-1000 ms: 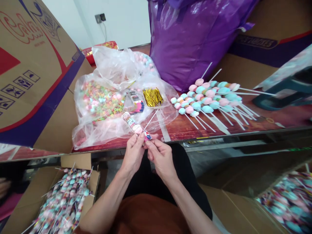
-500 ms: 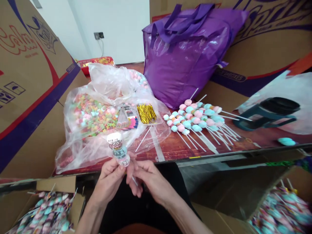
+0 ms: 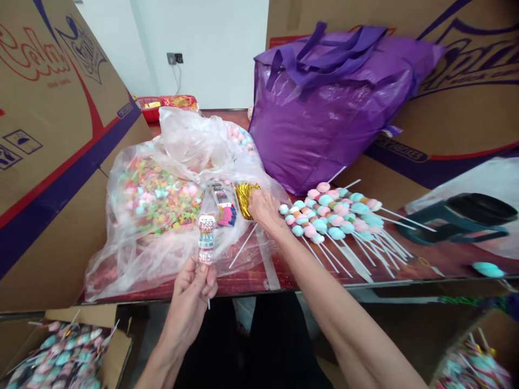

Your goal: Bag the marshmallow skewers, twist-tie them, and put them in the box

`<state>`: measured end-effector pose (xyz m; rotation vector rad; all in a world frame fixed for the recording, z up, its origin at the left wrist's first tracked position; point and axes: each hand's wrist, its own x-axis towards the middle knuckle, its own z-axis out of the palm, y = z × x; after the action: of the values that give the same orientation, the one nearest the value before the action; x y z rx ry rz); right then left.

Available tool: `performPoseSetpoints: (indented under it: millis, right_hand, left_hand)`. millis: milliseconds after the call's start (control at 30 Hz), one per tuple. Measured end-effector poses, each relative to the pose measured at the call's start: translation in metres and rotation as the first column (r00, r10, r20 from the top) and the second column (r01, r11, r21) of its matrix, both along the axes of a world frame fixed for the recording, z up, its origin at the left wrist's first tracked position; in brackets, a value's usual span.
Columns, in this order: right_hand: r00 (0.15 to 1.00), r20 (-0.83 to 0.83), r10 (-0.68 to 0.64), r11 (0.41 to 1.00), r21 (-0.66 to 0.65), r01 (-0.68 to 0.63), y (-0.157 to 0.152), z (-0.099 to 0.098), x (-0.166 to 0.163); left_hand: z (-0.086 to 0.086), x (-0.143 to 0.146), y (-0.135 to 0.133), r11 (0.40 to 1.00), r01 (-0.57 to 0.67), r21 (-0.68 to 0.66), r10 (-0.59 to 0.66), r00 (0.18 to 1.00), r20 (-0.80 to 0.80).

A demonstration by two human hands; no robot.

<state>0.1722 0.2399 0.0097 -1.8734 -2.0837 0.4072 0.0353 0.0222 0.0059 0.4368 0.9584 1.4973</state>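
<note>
My left hand [image 3: 193, 287] is closed round the stick of a candy skewer in a printed plastic sleeve [image 3: 206, 239], held upright over the table's front edge. My right hand [image 3: 261, 207] reaches out onto the table and rests on the pile of gold twist ties [image 3: 244, 194], fingers curled down into them; whether it grips one is hidden. Just left of the ties lies a pack of printed sleeves [image 3: 224, 205]. Right of my right hand lies a row of unwrapped pink and blue marshmallow skewers [image 3: 331, 213]. A single white stick [image 3: 242, 247] lies on the plastic.
A clear plastic bag of mixed coloured candies [image 3: 156, 195] covers the table's left. A purple tote bag [image 3: 332, 108] stands behind, with cardboard boxes [image 3: 48, 119] on both sides. A box of wrapped skewers [image 3: 60, 354] sits on the floor at lower left, more at lower right [image 3: 470, 364].
My right hand has left the wrapped skewer and reached forward to the gold twist ties. My left hand alone now holds the skewer, turned upright.
</note>
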Motion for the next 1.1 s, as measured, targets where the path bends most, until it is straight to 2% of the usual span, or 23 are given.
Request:
performPoseSetpoints:
  millis: [133,267,367,500,567,600,700,733,767,833,933,1000,1100]
  right_hand:
    - [0.996,-0.090,-0.012,1.000,0.003,0.012,0.006,-0.004,0.007]
    - [0.963,-0.267,-0.028,0.996,0.076,0.049,0.007,-0.001,0.017]
    - [0.895,-0.445,-0.027,0.987,0.129,0.094,0.007,0.000,0.018]
    - [0.753,-0.657,-0.035,0.984,0.108,0.140,0.005,0.007,0.014]
    - [0.638,-0.770,-0.025,0.989,0.074,0.129,-0.008,0.014,0.011]
    - [0.533,-0.846,-0.017,0.994,0.044,0.102,-0.020,0.017,0.009]
    - [0.104,-0.991,-0.079,0.996,-0.082,-0.030,-0.074,0.019,-0.002]
    - [0.016,-0.993,-0.121,0.991,-0.121,-0.058,-0.096,0.017,-0.007]
    - [-0.020,-0.989,-0.150,0.987,-0.148,-0.066,-0.118,0.014,-0.012]
    - [-0.003,-0.990,-0.140,0.990,-0.140,-0.014,-0.158,0.003,-0.022]
    - [0.146,-0.987,-0.067,0.992,-0.049,0.120,-0.194,-0.015,-0.028]
    - [0.221,-0.974,-0.054,0.992,-0.027,0.127,-0.203,-0.023,-0.023]
    - [0.292,-0.956,-0.032,0.997,-0.012,0.071,-0.206,-0.026,-0.011]
  left_hand:
    - [-0.003,-0.003,0.005,0.999,-0.018,-0.039,0.021,0.998,0.056]
    - [-0.004,-0.003,0.007,0.999,0.000,-0.045,0.003,0.998,0.064]
    - [-0.003,-0.002,0.006,0.998,0.003,-0.056,0.000,0.999,0.045]
    - [-0.001,-0.001,0.003,0.996,-0.073,-0.048,0.073,0.997,-0.001]
    - [0.002,0.000,0.004,0.993,-0.121,-0.017,0.121,0.993,-0.011]
    - [0.003,0.001,0.005,0.991,-0.134,-0.001,0.134,0.991,-0.010]
    - [0.004,0.006,0.010,0.991,-0.130,0.036,0.130,0.991,0.006]
    - [0.004,0.008,0.011,0.992,-0.121,0.041,0.120,0.993,0.010]
    - [0.004,0.010,0.012,0.992,-0.113,0.046,0.113,0.994,0.014]
    - [0.003,0.016,0.012,0.993,-0.103,0.064,0.102,0.995,0.022]
    - [0.004,0.025,0.007,0.992,-0.088,0.088,0.086,0.996,0.024]
    - [0.004,0.029,0.002,0.992,-0.065,0.110,0.066,0.998,-0.013]
    - [0.003,0.034,-0.004,0.985,-0.038,0.166,0.058,0.991,-0.121]
